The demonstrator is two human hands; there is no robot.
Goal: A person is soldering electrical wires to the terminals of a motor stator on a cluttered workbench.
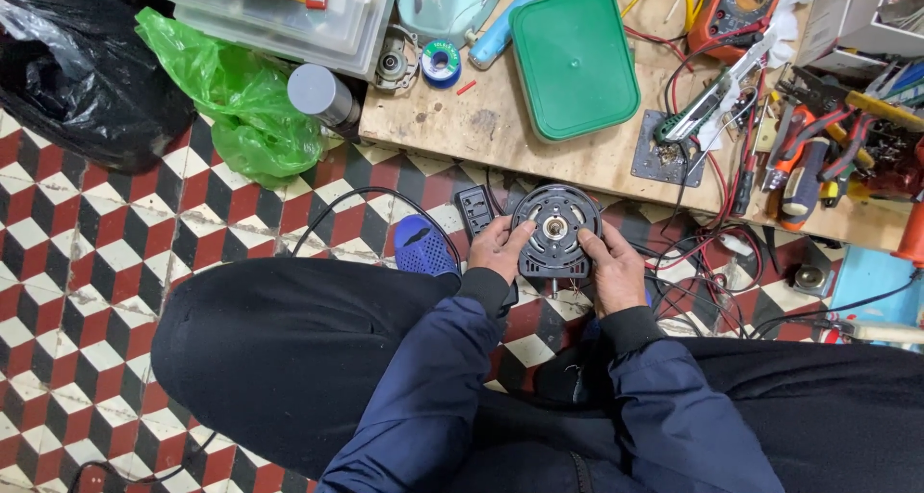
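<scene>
A round dark-grey motor housing (555, 229), face up with a pale hub, is gripped on both sides.

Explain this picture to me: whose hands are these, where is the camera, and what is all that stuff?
The camera sits on a person's head and looks down, so you see their own lap and arms. Both hands, the left hand and the right hand, hold a round dark motor between them above a checkered floor. Ahead is a wooden bench with a green lid, a meter, and pliers. A green bag lies to the left.
</scene>
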